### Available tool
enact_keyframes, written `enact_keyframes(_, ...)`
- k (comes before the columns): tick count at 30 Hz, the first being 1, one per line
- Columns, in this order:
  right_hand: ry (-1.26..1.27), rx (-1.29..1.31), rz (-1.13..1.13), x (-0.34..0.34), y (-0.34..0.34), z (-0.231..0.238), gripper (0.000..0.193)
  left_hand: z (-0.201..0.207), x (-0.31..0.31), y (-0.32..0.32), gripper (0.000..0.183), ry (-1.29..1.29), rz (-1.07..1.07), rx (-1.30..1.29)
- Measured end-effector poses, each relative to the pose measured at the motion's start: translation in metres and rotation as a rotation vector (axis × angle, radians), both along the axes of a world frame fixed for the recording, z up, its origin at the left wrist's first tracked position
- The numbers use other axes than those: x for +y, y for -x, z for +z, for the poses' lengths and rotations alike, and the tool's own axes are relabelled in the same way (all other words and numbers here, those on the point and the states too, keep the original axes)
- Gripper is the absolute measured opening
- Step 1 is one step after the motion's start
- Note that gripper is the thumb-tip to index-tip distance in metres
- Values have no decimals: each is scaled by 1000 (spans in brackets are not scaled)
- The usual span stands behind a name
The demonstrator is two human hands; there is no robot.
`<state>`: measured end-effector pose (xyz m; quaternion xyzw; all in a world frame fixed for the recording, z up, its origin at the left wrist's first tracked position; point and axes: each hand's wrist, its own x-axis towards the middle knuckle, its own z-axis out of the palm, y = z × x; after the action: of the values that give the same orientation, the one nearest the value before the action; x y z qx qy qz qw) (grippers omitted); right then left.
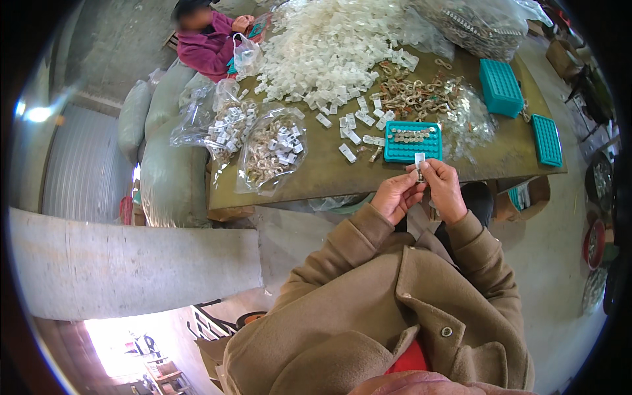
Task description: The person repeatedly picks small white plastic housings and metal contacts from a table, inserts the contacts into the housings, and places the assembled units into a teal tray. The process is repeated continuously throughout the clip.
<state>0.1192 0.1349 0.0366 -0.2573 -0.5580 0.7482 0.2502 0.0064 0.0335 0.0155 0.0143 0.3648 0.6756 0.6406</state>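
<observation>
At the table's near edge, my left hand (398,196) and my right hand (445,189) meet, both with fingers closed. Between their fingertips stands a small white rectangular plastic piece (420,158). A small metallic bit shows just below it, too small to name. Right behind my hands lies a teal slotted tray (413,154) with a row of small round metallic parts (413,135) in it. Left of the tray, several loose white plastic pieces (347,153) are scattered. Beyond it sits a heap of beige ring-shaped parts (415,95).
A big pile of clear plastic pieces (322,46) covers the table's (316,181) far side. Filled clear bags (273,151) lie at the left. Teal trays are stacked (501,92) at the right, with another tray (546,141) nearby. A person in purple (204,49) sits far left.
</observation>
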Motion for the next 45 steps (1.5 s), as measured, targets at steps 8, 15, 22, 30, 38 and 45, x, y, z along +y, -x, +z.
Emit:
enact_keyframes(8, 414, 164, 49, 15, -1, -4, 22, -2, -1, 6, 20, -37, -119, -227)
enact_keyframes(15, 219, 155, 139, 26, -12, -13, 31, 2, 3, 0, 21, -19, -50, -413)
enact_keyframes(22, -306, 16, 141, 15, -18, -20, 38, 4, 6, -1, 25, -1, -5, -327)
enact_keyframes(30, -1077, -11, -181, 9, -33, -33, 29, 9, 4, -5, 19, 230, -124, -33)
enact_keyframes(38, -1198, -182, -204, 10, -67, -40, 39, 2, 5, -18, 16, 146, -193, 262)
enact_keyframes(45, -1450, -635, -422, 48, -76, -46, 29, -1, 13, -15, 26, -10, -196, 577)
